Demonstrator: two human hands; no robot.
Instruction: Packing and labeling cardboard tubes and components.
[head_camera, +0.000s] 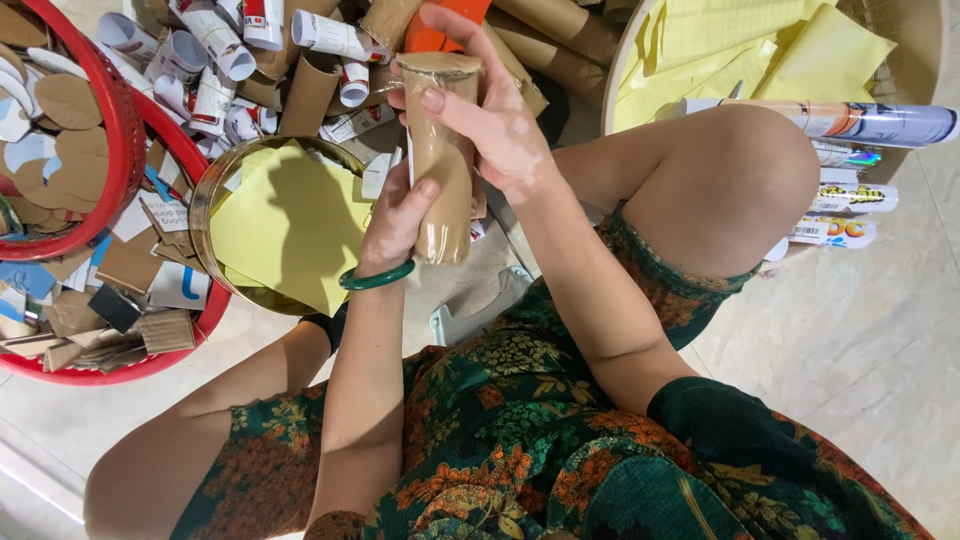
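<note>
I hold a brown cardboard tube (440, 170) upright in front of me, wrapped in shiny clear film. My left hand (398, 222), with a green bangle at the wrist, grips its lower part. My right hand (492, 118) wraps around the upper part, thumb pressed near the capped top end. Just left of the tube, a round gold tin (212, 190) holds yellow paper sheets (285, 225).
Red baskets (120, 130) at the left hold cardboard scraps. A heap of cardboard and white printed tubes (250, 60) lies at the top. A round tray (925, 60) with yellow paper sits at the upper right, with a spray can (870, 123) beside my raised knee (740, 180).
</note>
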